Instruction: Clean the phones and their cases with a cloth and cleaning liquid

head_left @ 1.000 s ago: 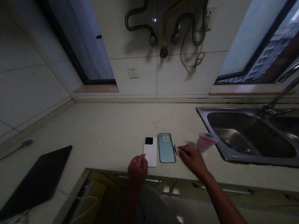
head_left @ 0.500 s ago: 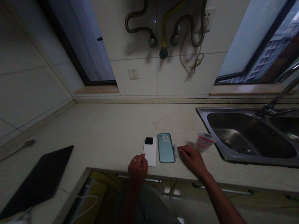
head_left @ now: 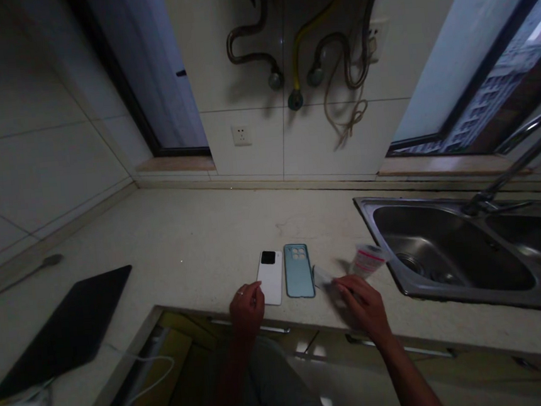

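Note:
A white phone (head_left: 271, 276) lies face down near the counter's front edge, and a teal phone case (head_left: 298, 270) lies right beside it. My left hand (head_left: 245, 309) rests closed at the white phone's lower left corner, fingertips touching it. My right hand (head_left: 364, 302) sits right of the case, fingers pinched on a small pale piece (head_left: 323, 277) that is blurred. A small white packet with a red stripe (head_left: 368, 260) lies just beyond that hand, next to the sink.
A steel double sink (head_left: 450, 252) with a tap (head_left: 514, 169) fills the right side. A black cooktop (head_left: 61, 325) lies at the left. The tiled wall holds a socket (head_left: 242, 135) and hoses (head_left: 295, 55). A white cable (head_left: 148, 381) hangs below the counter.
My right hand has shifted slightly right and toward me, and the small pale piece now shows ahead of its fingers. My left hand stays at the white phone.

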`<act>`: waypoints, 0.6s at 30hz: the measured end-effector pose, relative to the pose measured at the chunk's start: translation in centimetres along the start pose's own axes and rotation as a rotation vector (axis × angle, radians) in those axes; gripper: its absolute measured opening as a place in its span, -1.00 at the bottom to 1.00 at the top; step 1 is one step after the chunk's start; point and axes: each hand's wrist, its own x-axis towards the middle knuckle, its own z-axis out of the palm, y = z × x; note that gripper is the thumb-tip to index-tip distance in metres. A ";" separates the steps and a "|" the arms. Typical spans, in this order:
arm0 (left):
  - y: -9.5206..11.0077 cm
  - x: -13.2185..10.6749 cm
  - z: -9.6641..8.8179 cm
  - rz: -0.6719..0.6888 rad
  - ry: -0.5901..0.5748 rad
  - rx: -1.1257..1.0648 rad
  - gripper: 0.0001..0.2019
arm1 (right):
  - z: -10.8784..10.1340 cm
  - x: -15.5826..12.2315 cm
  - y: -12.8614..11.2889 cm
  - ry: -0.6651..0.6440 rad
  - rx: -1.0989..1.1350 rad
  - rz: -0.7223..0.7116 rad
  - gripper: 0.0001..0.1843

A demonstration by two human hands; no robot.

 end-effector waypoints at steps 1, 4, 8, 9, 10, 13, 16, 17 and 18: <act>0.1 0.0 -0.2 -0.012 0.009 -0.021 -0.74 | -0.8 -0.4 0.0 0.070 -0.023 -0.015 -0.77; 1.4 0.5 -0.5 -0.043 0.057 -0.061 -0.74 | -3.4 -0.7 0.6 0.389 -0.104 0.018 -0.77; 6.6 2.0 0.4 0.063 -0.014 -0.177 -0.76 | -5.6 1.1 2.1 0.634 -0.007 0.201 -0.33; 8.2 2.4 0.9 0.094 -0.061 -0.229 -0.77 | -5.9 1.8 2.5 0.560 0.024 0.231 -0.24; 9.9 2.8 1.5 0.102 -0.133 -0.276 -0.77 | -6.0 2.5 2.9 0.464 0.053 0.262 -0.17; 14.0 3.4 4.0 -0.014 -0.334 -0.416 -0.72 | -5.7 3.9 3.4 0.169 0.182 0.373 -0.25; 15.8 3.1 6.6 -0.193 -0.440 -0.553 -0.61 | -5.1 4.3 2.6 0.139 0.268 0.397 -0.47; 16.0 2.9 7.3 -0.261 -0.443 -0.592 -0.53 | -4.8 4.2 2.1 0.186 0.287 0.398 -0.50; 16.1 2.7 7.8 -0.326 -0.441 -0.647 -0.46 | -4.6 4.0 1.5 0.249 0.317 0.407 -0.51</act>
